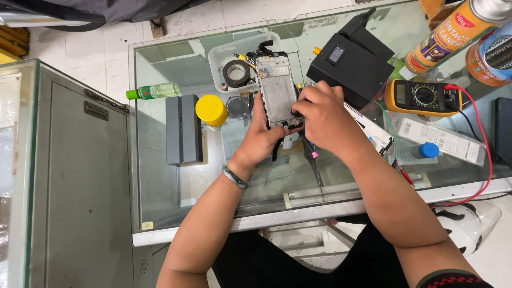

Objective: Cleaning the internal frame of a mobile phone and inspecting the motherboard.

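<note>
Left hand grips phone frame from its left edge, held above glass tabletop. Frame's long axis runs away from person. Right hand pinches at frame's near right corner, fingers closed on it; both hands touching it.

An opened phone frame, grey and rectangular with bare inner parts showing, stands lengthwise, lifted above the glass worktop near its middle, toward the far edge.
</note>
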